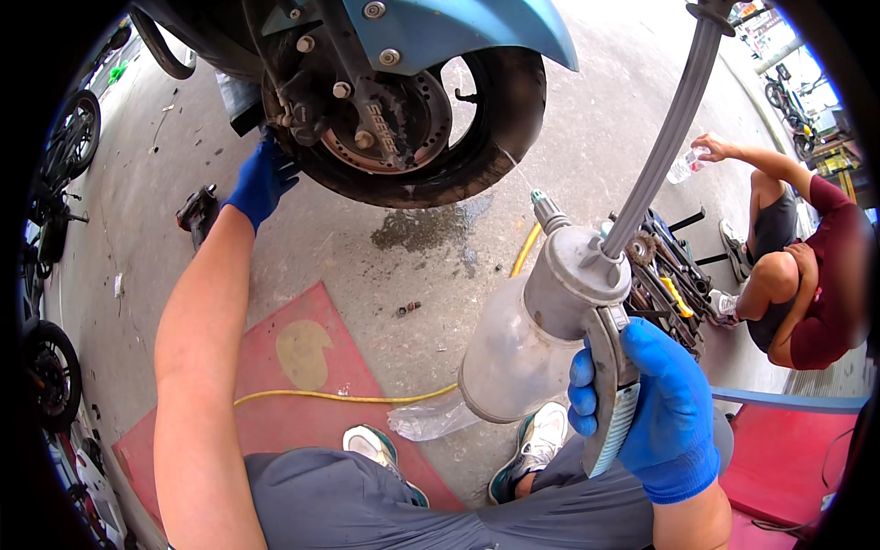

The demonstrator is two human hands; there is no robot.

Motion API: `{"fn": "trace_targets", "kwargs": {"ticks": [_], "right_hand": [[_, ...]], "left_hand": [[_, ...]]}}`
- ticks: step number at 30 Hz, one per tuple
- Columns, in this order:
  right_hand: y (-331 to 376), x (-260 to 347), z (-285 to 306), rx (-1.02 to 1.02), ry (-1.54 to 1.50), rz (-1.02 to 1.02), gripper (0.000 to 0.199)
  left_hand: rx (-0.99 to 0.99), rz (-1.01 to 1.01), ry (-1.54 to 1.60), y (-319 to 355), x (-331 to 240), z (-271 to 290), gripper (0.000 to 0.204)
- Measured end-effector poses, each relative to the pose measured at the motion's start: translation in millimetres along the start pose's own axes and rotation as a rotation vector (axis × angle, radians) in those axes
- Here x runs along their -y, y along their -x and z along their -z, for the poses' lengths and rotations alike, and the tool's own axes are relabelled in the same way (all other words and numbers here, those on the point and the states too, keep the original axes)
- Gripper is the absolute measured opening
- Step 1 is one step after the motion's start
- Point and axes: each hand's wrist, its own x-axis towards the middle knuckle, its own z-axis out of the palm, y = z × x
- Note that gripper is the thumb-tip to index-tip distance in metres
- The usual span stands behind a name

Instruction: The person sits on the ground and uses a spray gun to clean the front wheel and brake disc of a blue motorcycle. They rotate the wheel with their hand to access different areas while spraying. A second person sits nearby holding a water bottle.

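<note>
My right hand [662,408], in a blue glove, grips the trigger handle of a grey spray gun [577,284] with a cloudy plastic bottle [513,353] under it and a grey hose [665,124] rising from its top. The nozzle points at a scooter's front wheel [431,128], and a thin jet reaches the tyre. My left hand [261,179], also gloved in blue, reaches up to the left side of the wheel near the brake disc [385,124] and touches the tyre's edge. A blue mudguard [449,27] covers the wheel.
A yellow hose [348,397] runs across the concrete and a red floor mat [302,367]. A tray of hand tools [669,280] lies at the right. Beyond it a seated person [797,275] holds a water bottle. Parked bikes' wheels [55,371] line the left edge.
</note>
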Motion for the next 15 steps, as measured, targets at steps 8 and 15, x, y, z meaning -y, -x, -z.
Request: {"fn": "trace_targets", "kwargs": {"ticks": [8,15], "right_hand": [[0,-1,4,0.027,-0.034,0.002,0.028],[5,4,3,-0.015,-0.013,-0.024,0.027]], "left_hand": [[-0.002,-0.068,0.100,6,0,13,0.056],[-0.039,-0.107,0.103,5,-4,-19,0.065]]}}
